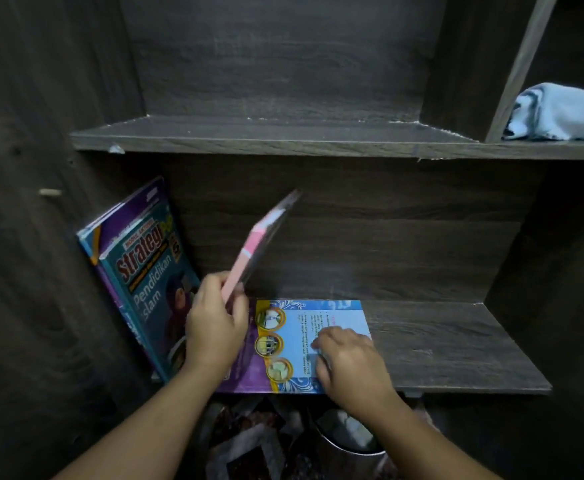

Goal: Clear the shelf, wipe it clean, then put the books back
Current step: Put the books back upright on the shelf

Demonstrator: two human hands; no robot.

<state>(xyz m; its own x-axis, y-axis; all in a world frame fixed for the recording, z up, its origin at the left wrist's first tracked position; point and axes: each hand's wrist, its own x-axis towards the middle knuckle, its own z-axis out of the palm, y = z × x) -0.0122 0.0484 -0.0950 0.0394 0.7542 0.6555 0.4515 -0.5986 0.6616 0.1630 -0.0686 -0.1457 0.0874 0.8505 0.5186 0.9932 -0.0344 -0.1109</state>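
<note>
My left hand [216,327] grips the lower end of a thin pink book [257,245], which is tilted up to the right above the lower shelf [457,344]. A blue and purple book [283,348] lies flat on that shelf, and my right hand [347,362] rests on its right part with curled fingers at the near edge. Several books, the front one a teal "Strategi Pendidikan Islam" workbook [145,282], lean against the left wall of the shelf.
The upper shelf [266,136] is a bare dark wood board. A folded pale blue cloth [564,112] sits in the compartment at the upper right. Below the lower shelf are a metal pot [349,441] and patterned items.
</note>
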